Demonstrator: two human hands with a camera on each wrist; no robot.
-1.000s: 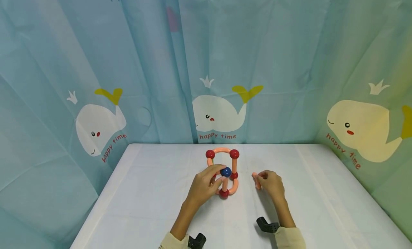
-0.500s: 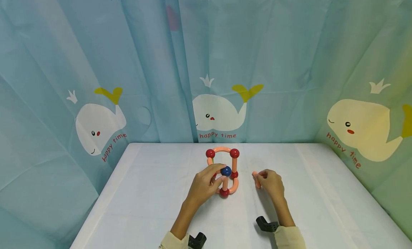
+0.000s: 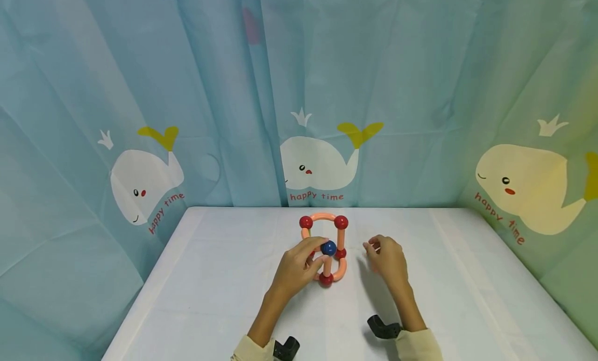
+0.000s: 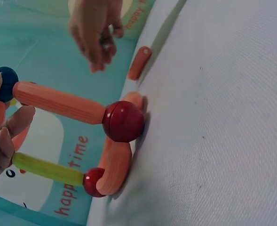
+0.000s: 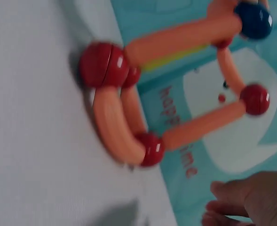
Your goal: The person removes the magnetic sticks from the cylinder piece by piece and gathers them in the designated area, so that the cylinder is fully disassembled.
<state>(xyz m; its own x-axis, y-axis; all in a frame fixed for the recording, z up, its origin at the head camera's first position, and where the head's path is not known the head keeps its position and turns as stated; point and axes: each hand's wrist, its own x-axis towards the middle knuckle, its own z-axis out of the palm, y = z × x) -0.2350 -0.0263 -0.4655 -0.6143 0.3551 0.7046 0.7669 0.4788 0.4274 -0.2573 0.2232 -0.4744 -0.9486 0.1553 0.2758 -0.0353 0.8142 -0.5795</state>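
Note:
My left hand [image 3: 293, 266] pinches a blue ball [image 3: 329, 248] between thumb and fingers. The ball caps an upright orange stick [image 4: 60, 101] of a standing ball-and-stick frame, which has red balls [image 4: 123, 121] at its other joints. A yellow-green stick [image 4: 49, 168] rises on one side, and curved orange sticks [image 5: 114, 125] form the base. Right of the frame, my right hand [image 3: 389, 260] hangs over the table, fingers loosely bent and holding nothing. Below it a short orange stick [image 4: 140, 62] lies loose, mostly hidden by the hand in the head view.
A white-covered table [image 3: 210, 288] carries the frame near its back edge. Behind it hangs a blue-green curtain [image 3: 411, 91] with printed whales. Each wrist wears a black camera mount [image 3: 384, 327].
My right hand has let go of the short orange stick and lifted slightly up and left, leaving it on the table. The left hand and the frame have stayed put.

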